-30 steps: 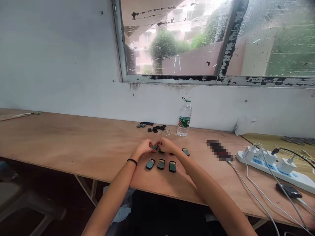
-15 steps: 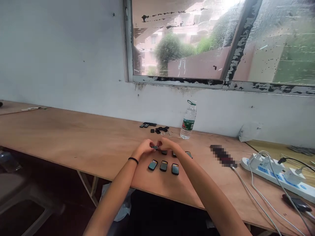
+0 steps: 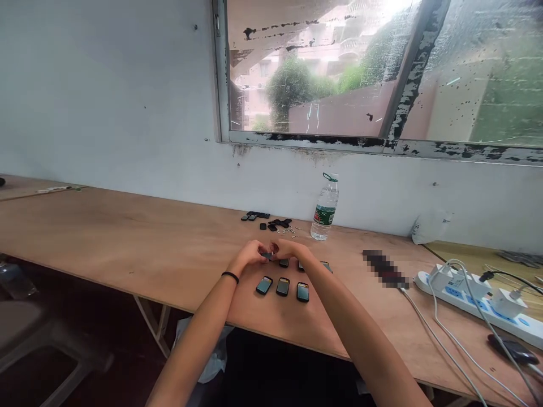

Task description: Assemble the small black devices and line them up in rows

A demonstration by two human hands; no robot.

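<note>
Between my two hands is a small dark flat piece (image 3: pixel 266 255). My left hand (image 3: pixel 251 252) has its fingers closed on that piece from the left. The fingers of my right hand (image 3: pixel 283 249) are bent together at its right end; what they pinch is too small to make out. Nearer the table's front edge lie three small dark devices with grey faces: a left one (image 3: pixel 264 285), a middle one (image 3: pixel 283 286) and a right one (image 3: pixel 302 291). Further similar devices lie behind them, one (image 3: pixel 284 263) beside my right hand, others partly covered by my right forearm.
Black parts (image 3: pixel 280 224) and small silvery pieces (image 3: pixel 289 230) lie by the wall. A water bottle (image 3: pixel 324 212) stands right of them. Further right are a pixelated object (image 3: pixel 384 268), a white power strip (image 3: pixel 479 302) with cables, and a black object (image 3: pixel 512 349).
The fingers of my right hand have shifted slightly against the small piece, which is tilted a little differently. My left hand stays almost where it was.
</note>
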